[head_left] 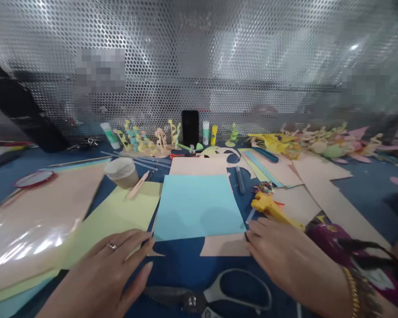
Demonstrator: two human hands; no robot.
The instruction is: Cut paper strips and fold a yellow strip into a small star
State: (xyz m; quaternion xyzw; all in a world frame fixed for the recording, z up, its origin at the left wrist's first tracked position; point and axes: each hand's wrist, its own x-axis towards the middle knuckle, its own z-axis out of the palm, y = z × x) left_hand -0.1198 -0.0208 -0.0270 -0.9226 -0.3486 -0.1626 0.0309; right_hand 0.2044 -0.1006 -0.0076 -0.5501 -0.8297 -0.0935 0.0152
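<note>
A light-blue sheet of paper (199, 207) lies flat in front of me, over pink paper (199, 166) that shows past its top and bottom edges. My left hand (109, 265) rests palm down at the sheet's lower left corner, fingers stretched out, a ring on one of them. At the lower right corner, my right hand (285, 256) lies with its fingertips by the paper's edge, fingers extended and holding nothing visible. Between my hands, nearest to me, is a pair of scissors (190, 300). A yellow tool (272, 207), its kind unclear, lies just beyond my right hand.
Yellow paper (119, 216) and a plastic-wrapped pink stack (50, 212) lie left, near a paper cup (122, 171). A phone (190, 127), glue sticks (206, 132) and curled paper figures (137, 139) stand along the perforated metal wall (199, 57). Right: a purple object (331, 247).
</note>
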